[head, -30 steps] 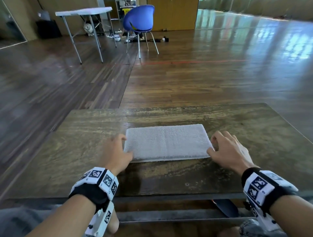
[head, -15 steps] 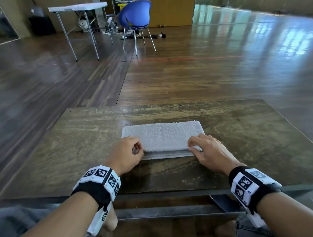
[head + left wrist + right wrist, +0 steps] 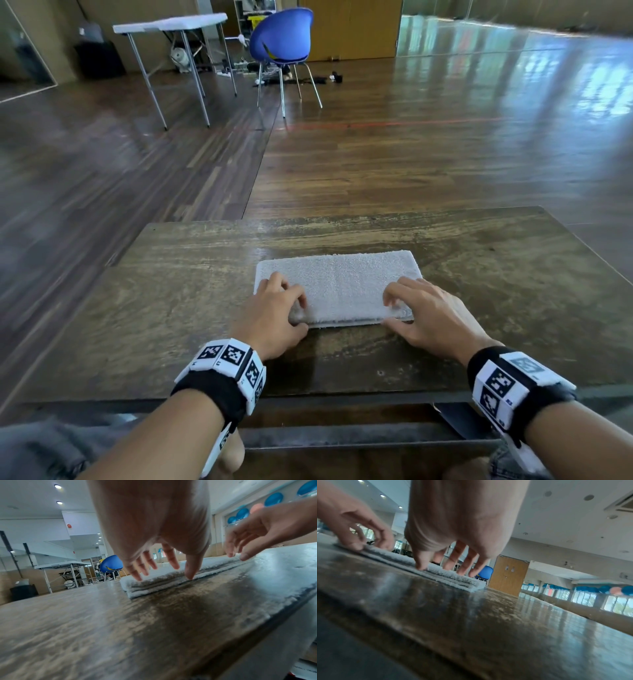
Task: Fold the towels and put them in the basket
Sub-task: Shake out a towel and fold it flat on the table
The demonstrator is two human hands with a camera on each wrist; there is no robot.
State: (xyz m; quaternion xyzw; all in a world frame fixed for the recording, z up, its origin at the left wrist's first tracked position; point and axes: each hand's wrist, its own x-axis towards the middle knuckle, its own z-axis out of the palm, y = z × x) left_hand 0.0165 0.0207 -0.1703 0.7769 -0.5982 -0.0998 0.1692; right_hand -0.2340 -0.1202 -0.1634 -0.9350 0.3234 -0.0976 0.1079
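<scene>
On the table [image 3: 178, 308], the towel [image 3: 337, 277] lies beneath both hands [image 3: 274, 320] [image 3: 433, 317].

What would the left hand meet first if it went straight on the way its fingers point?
The folded towel. The left hand points forward and down at its near left corner, fingertips right at the top layer; whether they touch is unclear.

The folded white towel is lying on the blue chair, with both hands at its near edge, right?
No: the head view shows the towel on the brown table; the blue chair stands far behind. The left hand and right hand are at its near edge.
</scene>
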